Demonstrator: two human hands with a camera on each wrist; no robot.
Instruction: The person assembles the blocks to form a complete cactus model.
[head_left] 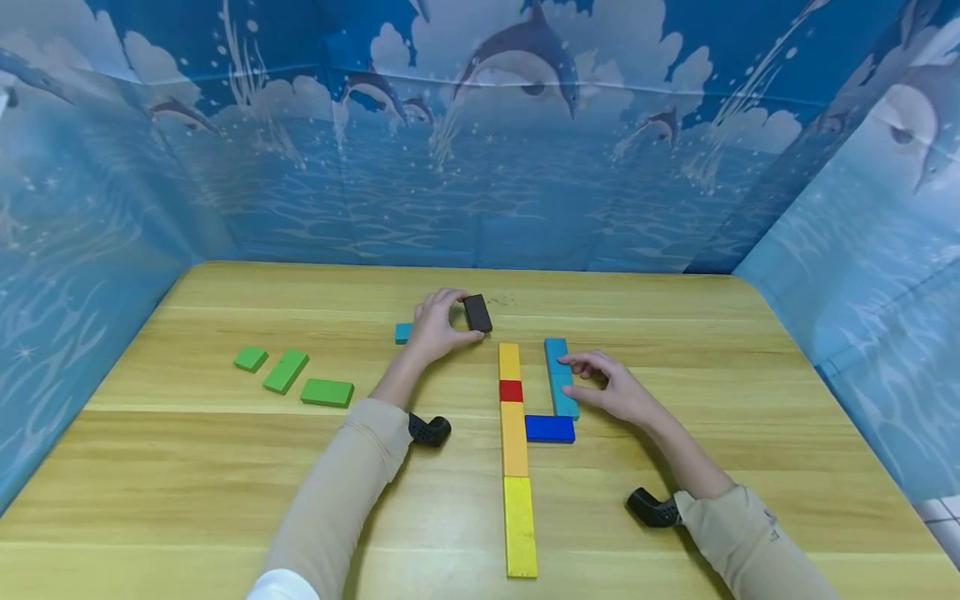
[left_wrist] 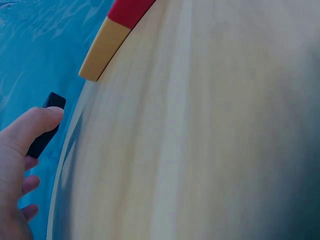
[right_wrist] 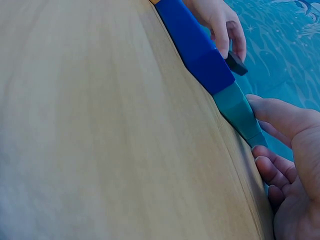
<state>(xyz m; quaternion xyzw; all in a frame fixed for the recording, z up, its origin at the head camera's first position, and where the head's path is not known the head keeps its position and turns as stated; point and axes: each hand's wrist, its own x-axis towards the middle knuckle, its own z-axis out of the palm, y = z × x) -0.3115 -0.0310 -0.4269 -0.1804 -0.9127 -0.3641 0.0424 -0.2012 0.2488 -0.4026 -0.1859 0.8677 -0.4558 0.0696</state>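
Note:
My left hand pinches a dark brown block between thumb and fingers, held near the far end of a row of blocks. That row runs toward me: a light orange block, a red block, another orange block and a long yellow block. A dark blue block juts right from the row. From its right end, light blue blocks stretch away from me. My right hand is beside these, fingers loosely bent, fingertips at their right edge; whether they touch is unclear.
Several green blocks lie apart on the left of the wooden table. Another light blue block is partly hidden behind my left hand. A blue dolphin-print curtain encloses the back and sides.

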